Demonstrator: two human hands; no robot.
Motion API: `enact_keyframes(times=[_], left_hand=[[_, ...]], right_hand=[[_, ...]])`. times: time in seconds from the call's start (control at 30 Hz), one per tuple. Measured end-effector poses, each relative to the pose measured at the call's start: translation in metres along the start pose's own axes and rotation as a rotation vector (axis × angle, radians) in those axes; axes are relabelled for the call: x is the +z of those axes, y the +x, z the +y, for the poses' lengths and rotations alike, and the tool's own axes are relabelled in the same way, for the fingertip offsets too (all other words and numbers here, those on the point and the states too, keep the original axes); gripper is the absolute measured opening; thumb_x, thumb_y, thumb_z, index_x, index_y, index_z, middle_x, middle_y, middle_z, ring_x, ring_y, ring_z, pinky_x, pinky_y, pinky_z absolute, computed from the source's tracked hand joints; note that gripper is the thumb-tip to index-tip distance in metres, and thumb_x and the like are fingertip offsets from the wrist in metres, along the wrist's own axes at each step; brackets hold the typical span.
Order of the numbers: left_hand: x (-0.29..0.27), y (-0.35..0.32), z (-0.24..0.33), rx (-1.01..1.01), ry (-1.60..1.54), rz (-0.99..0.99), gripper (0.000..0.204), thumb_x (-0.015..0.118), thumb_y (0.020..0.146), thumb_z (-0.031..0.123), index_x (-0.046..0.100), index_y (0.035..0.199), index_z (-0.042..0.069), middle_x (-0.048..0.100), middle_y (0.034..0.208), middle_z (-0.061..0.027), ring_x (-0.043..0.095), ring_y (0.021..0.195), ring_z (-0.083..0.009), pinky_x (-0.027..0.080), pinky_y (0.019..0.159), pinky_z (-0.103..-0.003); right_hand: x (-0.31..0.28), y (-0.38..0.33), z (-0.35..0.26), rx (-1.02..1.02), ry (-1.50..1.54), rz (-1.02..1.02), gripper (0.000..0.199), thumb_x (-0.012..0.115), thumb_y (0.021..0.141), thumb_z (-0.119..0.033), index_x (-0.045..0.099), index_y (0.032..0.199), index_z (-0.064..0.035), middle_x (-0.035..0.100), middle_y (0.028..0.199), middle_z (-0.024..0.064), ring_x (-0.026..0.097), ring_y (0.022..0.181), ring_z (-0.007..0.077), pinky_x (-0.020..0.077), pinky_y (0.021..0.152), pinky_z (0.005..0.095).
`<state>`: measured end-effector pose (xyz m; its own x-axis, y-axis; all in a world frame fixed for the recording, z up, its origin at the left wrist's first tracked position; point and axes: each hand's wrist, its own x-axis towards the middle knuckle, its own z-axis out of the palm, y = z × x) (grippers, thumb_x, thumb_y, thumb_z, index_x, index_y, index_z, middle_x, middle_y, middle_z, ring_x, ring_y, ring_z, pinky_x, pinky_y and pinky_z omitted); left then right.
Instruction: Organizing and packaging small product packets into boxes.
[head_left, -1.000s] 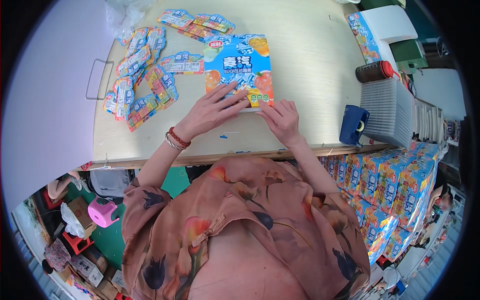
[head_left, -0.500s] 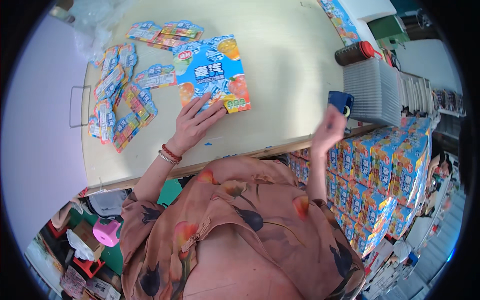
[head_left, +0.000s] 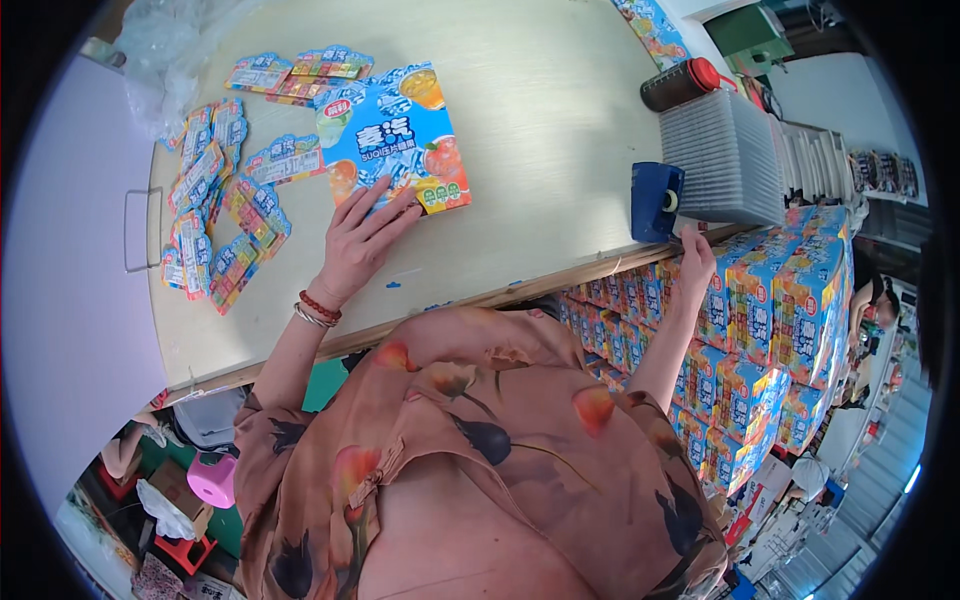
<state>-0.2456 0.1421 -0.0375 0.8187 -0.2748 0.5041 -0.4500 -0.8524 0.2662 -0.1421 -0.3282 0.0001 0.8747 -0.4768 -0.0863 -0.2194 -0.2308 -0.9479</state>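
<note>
My left hand [head_left: 362,240] lies flat with fingers stretched over the lower edge of a blue candy box [head_left: 395,140] printed with fruit and drinks. The box rests on the table. At the table's front right, my right hand [head_left: 697,255] is beside a dark blue tape dispenser [head_left: 648,205] with a small tape roll in it. Its thumb and fingers are pressed together close to the dispenser's near right end. Whatever they pinch is too small to make out. Left of the box lie several loose colourful candy packets [head_left: 287,160], some overlapping in a pile.
A stack of clear plastic trays [head_left: 715,160] stands behind the dispenser, with a dark red-lidded bottle [head_left: 685,85] beyond it. Many packed candy boxes [head_left: 745,300] are stacked off the table's right edge. Crumpled clear plastic [head_left: 170,60] lies far left, near a wire frame [head_left: 143,230].
My right hand has moved from the dispenser's near left side to its near right end. My left hand stays on the box. The whole view has shifted slightly.
</note>
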Motion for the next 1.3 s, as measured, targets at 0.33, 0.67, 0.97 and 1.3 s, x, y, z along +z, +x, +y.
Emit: enact_keyframes(times=[0.33, 0.67, 0.97, 1.3], left_hand=[[0.001, 0.002, 0.003, -0.004, 0.010, 0.016, 0.045, 0.063, 0.075, 0.002, 0.066, 0.117, 0.020, 0.057, 0.130, 0.0030, 0.048, 0.127, -0.0230, 0.038, 0.103, -0.038], [0.019, 0.010, 0.034, -0.089, 0.001, 0.121, 0.042, 0.065, 0.076, 0.003, 0.066, 0.115, 0.017, 0.059, 0.127, -0.0017, 0.052, 0.122, -0.0246, 0.040, 0.099, -0.038], [0.027, 0.010, 0.029, -0.114, -0.060, 0.130, 0.053, 0.061, 0.079, 0.008, 0.053, 0.130, 0.017, 0.056, 0.127, -0.0032, 0.049, 0.125, -0.0234, 0.037, 0.102, -0.038], [0.009, 0.020, 0.035, -0.107, 0.052, 0.013, 0.044, 0.065, 0.081, 0.017, 0.059, 0.124, 0.016, 0.056, 0.124, -0.0042, 0.049, 0.124, -0.0227, 0.037, 0.102, -0.038]], right_hand=[[0.003, -0.024, 0.065, 0.128, 0.487, -0.064, 0.010, 0.059, 0.093, -0.012, 0.059, 0.089, -0.0029, 0.053, 0.066, 0.0024, 0.047, 0.052, 0.0110, 0.0363, 0.047, 0.0241], [0.041, -0.057, 0.058, 0.337, 0.533, 0.000, 0.010, 0.051, 0.095, -0.007, 0.057, 0.092, 0.0002, 0.051, 0.065, 0.0022, 0.047, 0.051, 0.0112, 0.0372, 0.045, 0.0229], [0.185, -0.169, -0.059, 0.263, 0.272, -0.895, 0.016, 0.060, 0.092, -0.015, 0.063, 0.091, 0.0003, 0.058, 0.066, 0.0033, 0.053, 0.048, 0.0085, 0.0419, 0.042, 0.0208], [0.216, -0.183, -0.008, 0.287, 0.382, -0.876, 0.017, 0.060, 0.093, -0.015, 0.064, 0.090, 0.0005, 0.064, 0.074, 0.0044, 0.060, 0.061, 0.0096, 0.0489, 0.055, 0.0234]])
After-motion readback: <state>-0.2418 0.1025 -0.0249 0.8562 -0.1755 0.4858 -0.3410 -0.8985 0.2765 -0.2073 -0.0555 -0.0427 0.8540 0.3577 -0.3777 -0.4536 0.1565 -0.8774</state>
